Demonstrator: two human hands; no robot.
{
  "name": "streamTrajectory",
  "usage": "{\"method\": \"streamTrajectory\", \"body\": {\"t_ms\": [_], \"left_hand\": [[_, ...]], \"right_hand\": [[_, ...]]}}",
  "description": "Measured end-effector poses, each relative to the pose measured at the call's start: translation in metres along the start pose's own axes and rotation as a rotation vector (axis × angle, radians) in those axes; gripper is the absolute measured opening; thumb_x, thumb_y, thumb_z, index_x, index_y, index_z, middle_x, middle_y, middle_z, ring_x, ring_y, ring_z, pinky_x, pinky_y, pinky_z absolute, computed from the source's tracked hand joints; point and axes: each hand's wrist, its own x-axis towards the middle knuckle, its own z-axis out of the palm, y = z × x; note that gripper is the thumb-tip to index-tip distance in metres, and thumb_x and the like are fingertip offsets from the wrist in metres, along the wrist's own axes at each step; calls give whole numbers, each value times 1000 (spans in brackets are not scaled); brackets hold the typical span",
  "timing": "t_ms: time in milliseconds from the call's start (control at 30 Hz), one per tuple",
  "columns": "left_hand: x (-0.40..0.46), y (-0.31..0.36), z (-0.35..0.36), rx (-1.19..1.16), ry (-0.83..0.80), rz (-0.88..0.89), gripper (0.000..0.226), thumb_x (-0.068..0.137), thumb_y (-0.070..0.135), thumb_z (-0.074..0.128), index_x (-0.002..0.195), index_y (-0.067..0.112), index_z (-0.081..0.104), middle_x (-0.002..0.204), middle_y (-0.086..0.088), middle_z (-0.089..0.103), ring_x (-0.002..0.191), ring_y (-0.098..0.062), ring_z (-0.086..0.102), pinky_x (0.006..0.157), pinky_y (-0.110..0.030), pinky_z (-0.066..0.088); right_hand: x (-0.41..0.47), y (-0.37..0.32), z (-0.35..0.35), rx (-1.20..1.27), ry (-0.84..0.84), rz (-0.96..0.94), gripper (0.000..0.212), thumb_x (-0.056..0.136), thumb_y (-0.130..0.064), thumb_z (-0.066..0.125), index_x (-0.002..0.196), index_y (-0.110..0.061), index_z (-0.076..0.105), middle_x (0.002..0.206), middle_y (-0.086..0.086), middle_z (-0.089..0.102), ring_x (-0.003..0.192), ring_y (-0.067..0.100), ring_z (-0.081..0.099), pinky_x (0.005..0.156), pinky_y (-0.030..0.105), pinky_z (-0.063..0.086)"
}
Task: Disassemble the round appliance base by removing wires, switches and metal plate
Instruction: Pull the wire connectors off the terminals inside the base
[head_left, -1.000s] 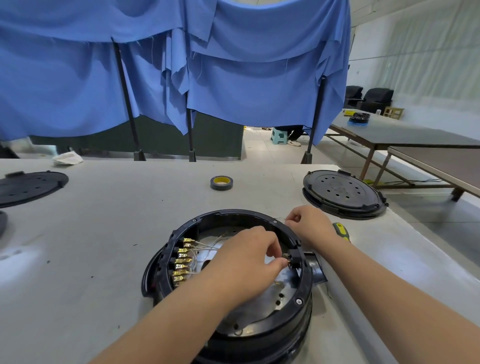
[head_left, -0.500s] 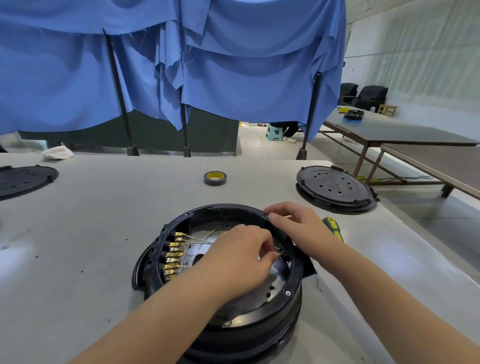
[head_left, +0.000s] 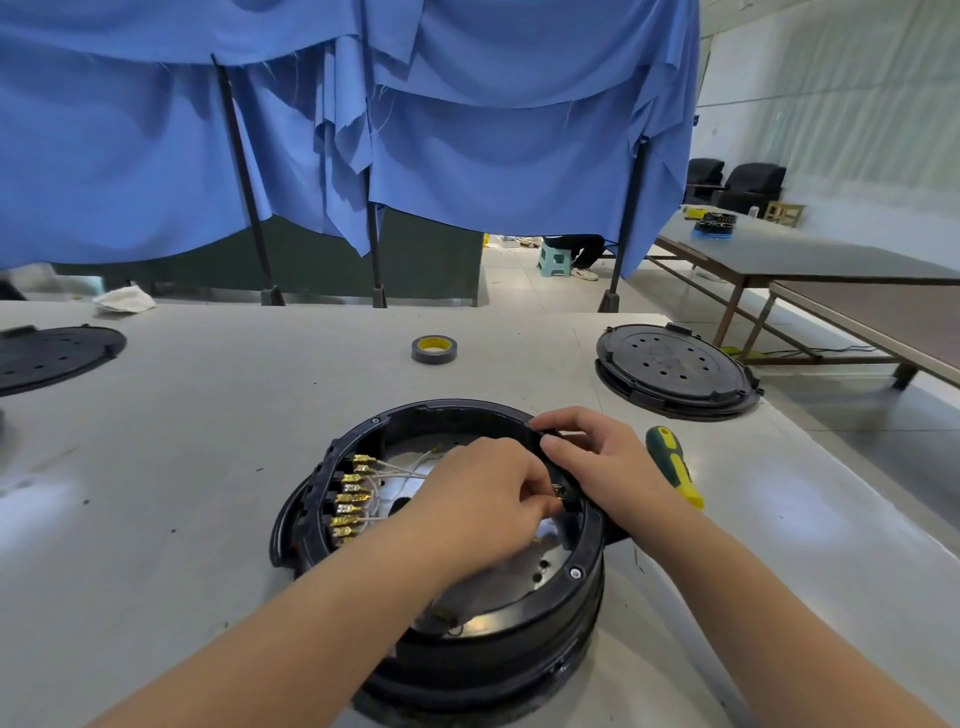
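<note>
The round black appliance base (head_left: 574, 577) lies open side up on the grey table in front of me. Inside it, a row of brass wire terminals (head_left: 352, 501) with thin white wires (head_left: 402, 470) lines the left wall, above a shiny metal plate (head_left: 540, 561). My left hand (head_left: 483, 501) reaches into the base and pinches a small metal part at the right inner wall. My right hand (head_left: 597, 462) grips the right rim from outside, thumb on the rim's inner side. What the fingertips hold is mostly hidden.
A green and yellow screwdriver (head_left: 675, 465) lies just right of my right hand. A roll of black tape (head_left: 434, 349) sits further back. Black round covers lie at the right (head_left: 675, 369) and at the far left (head_left: 52, 356). The table edge runs along the right.
My right hand has slid from the base's outer right side up onto the rim. My left hand stays at the right inner wall. The view has shifted slightly.
</note>
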Motion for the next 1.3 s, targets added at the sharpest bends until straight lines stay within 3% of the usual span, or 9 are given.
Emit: {"method": "streamTrajectory", "body": {"t_ms": [167, 333, 500, 633, 800, 900, 1000, 1133, 1300], "left_hand": [[1, 1, 2, 72, 45, 26, 15, 88, 34, 62, 81, 25, 73, 58, 11, 48, 67, -12, 47, 66, -29, 29], [2, -1, -1, -60, -32, -37, 15, 85, 31, 69, 71, 27, 69, 50, 11, 49, 52, -3, 45, 52, -22, 31], [3, -1, -3, -89, -82, -66, 21, 85, 31, 70, 66, 28, 65, 50, 11, 51, 50, -2, 46, 51, -20, 31], [2, 2, -3, -10, -58, -48, 26, 86, 33, 67, 62, 30, 58, 52, 11, 49, 55, -2, 46, 58, -25, 29], [2, 4, -4, 86, -14, -8, 16, 89, 36, 63, 75, 29, 66, 71, 10, 61, 83, -10, 56, 81, -30, 33], [1, 4, -2, 192, 43, 52, 17, 92, 38, 58, 88, 27, 70, 86, 9, 66, 94, -13, 50, 89, -34, 33], [0, 4, -2, 247, 44, 76, 19, 93, 40, 55, 89, 28, 70, 88, 9, 67, 95, -14, 47, 89, -34, 33], [0, 3, -4, 113, 8, 13, 15, 90, 37, 61, 87, 28, 73, 84, 9, 68, 92, -11, 55, 91, -34, 37], [0, 3, -4, -14, -41, -71, 11, 87, 33, 67, 83, 26, 74, 70, 9, 63, 78, -12, 57, 78, -31, 38]], "right_hand": [[0, -1, -1, -18, -9, -24, 22, 90, -4, 59, 96, -21, 71, 95, 6, 73, 92, 26, 68, 77, 34, 57], [0, 0, -2, -25, -2, -33, 20, 90, -5, 60, 98, -21, 70, 96, 2, 72, 96, 22, 67, 83, 37, 57], [1, 2, -1, -25, 14, -32, 20, 90, -6, 61, 98, -22, 70, 96, 0, 72, 96, 20, 67, 83, 36, 57], [3, 4, -1, -22, 16, -45, 21, 89, -5, 62, 97, -23, 70, 96, -1, 72, 96, 19, 67, 83, 34, 57], [4, 5, -1, -12, 21, -52, 21, 89, -4, 62, 101, -20, 69, 98, -2, 72, 97, 18, 67, 85, 35, 56], [4, 6, -1, 11, 21, -46, 21, 89, -4, 62, 101, -20, 69, 97, 0, 72, 96, 18, 68, 82, 33, 57], [4, 5, -1, 21, 18, -40, 21, 89, -5, 62, 101, -20, 69, 97, 0, 72, 95, 18, 68, 81, 32, 57], [2, 5, -1, 12, 24, -43, 21, 89, -5, 62, 103, -20, 69, 98, -2, 72, 95, 16, 67, 82, 32, 57], [1, 5, -1, 1, 29, -45, 21, 89, -6, 63, 104, -20, 69, 100, -2, 71, 97, 16, 67, 83, 32, 57]]}}
